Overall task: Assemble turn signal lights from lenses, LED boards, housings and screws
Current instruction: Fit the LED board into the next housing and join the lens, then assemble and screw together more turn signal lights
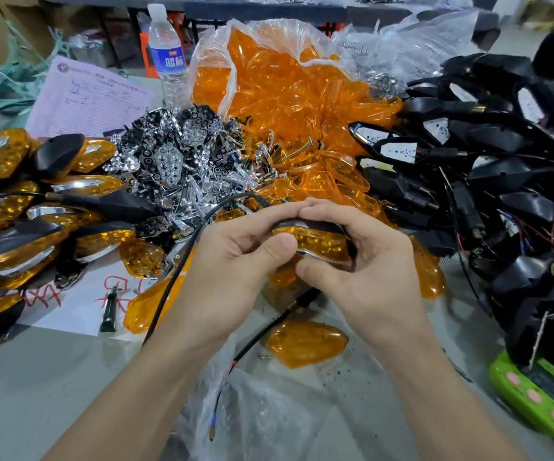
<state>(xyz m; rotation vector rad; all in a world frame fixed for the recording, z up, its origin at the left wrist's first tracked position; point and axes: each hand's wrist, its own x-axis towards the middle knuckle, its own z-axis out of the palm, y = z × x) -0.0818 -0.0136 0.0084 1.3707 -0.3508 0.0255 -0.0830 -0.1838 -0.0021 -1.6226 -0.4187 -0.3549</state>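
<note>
Above the bench (35,377), my left hand (235,264) and right hand (365,277) grip one turn signal (315,247), seemingly seating its amber lens (322,242) into the black housing (298,224); screws likely next.

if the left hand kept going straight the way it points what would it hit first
The light that the left hand already grips, with the right hand close behind on the same light. Past those, probably the loose lenses, though depth is unclear.
</note>
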